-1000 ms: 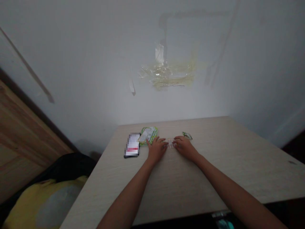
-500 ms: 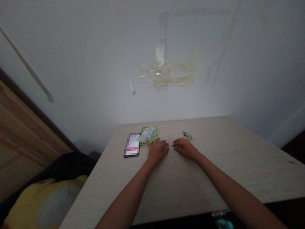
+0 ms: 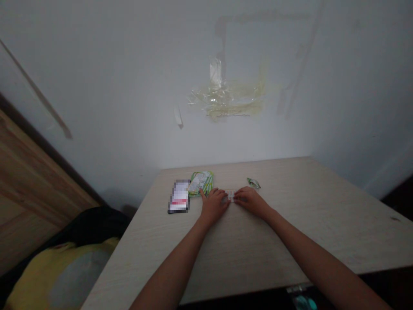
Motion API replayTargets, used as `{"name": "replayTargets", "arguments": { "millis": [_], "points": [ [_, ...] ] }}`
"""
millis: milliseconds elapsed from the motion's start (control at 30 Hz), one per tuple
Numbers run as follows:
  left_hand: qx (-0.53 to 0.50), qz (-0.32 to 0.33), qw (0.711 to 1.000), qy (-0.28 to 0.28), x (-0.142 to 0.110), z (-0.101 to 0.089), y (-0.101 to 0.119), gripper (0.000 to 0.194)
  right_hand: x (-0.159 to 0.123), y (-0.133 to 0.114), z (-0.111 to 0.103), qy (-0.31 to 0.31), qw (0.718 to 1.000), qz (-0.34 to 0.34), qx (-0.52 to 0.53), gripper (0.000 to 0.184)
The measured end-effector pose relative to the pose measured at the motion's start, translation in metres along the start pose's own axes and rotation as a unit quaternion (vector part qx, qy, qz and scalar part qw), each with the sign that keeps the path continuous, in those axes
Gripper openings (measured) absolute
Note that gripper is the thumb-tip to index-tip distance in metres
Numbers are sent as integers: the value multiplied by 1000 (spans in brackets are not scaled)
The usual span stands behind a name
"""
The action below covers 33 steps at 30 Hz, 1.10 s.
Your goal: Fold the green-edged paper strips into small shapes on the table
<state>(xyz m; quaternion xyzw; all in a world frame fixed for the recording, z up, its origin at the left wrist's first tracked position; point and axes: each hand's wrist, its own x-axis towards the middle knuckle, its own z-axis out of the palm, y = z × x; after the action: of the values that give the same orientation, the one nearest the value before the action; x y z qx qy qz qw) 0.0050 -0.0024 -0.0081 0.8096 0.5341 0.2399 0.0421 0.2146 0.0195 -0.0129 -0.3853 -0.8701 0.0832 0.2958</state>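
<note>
A small, flat printed card or packet (image 3: 231,196) lies on the table between my hands, pale with faint markings; its exact kind is too small to tell. My left hand (image 3: 214,206) holds its left edge with thumb and fingertips, while the little finger sticks out toward the green packets. On the opposite edge, my right hand (image 3: 252,200) has its fingers closed together. Both hands partly cover the card. Just beyond my left hand rests a stack of green and white packets (image 3: 200,181).
A phone (image 3: 179,197) with a blurred screen lies left of the packets. Behind my right hand is a small crumpled green wrapper (image 3: 254,183). The pale wooden table (image 3: 300,206) meets a wall with peeling tape (image 3: 222,95). A yellow and grey cushion-like thing (image 3: 64,273) is at lower left.
My left hand has shifted slightly right, its fingers drawing closer together over the card's left edge. My right hand stays nearly in place. The phone, packets and wrapper have not moved.
</note>
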Motion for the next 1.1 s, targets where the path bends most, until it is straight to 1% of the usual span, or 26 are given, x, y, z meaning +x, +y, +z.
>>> {"name": "replayTargets", "arguments": {
  "millis": [167, 433, 567, 667, 767, 833, 900, 967, 1100],
  "points": [
    [0, -9, 1000, 2, 0, -1, 2, 23, 0, -2, -1, -7, 1000, -10, -23, 16],
    [-1, -18, 1000, 3, 0, -1, 3, 22, 3, 5, 2, -29, 996, -32, -84, 16],
    [-5, -24, 1000, -2, 1, -1, 2, 21, 4, 8, 0, -26, 997, -30, -69, 13],
    [-5, -24, 1000, 2, 1, -1, 2, 21, 3, 10, -5, -49, 997, -28, -47, 10],
    [-1, -21, 1000, 4, 1, -1, 1, 21, 2, 10, -11, -77, 996, -23, -35, 14],
    [4, -20, 1000, 2, 1, -1, 1, 22, 0, 9, -14, -82, 996, -16, -33, 17],
    [8, -22, 1000, -4, 1, -1, 1, 23, -1, 6, -15, -65, 997, 2, -28, 18],
    [8, -28, 1000, -12, 2, -2, 1, 23, 0, 3, -13, -30, 999, 27, -13, 19],
    [-4, -36, 999, -16, 3, -2, 0, 24, 2, 4, -2, 26, 998, 61, 14, 20]
  ]
}}
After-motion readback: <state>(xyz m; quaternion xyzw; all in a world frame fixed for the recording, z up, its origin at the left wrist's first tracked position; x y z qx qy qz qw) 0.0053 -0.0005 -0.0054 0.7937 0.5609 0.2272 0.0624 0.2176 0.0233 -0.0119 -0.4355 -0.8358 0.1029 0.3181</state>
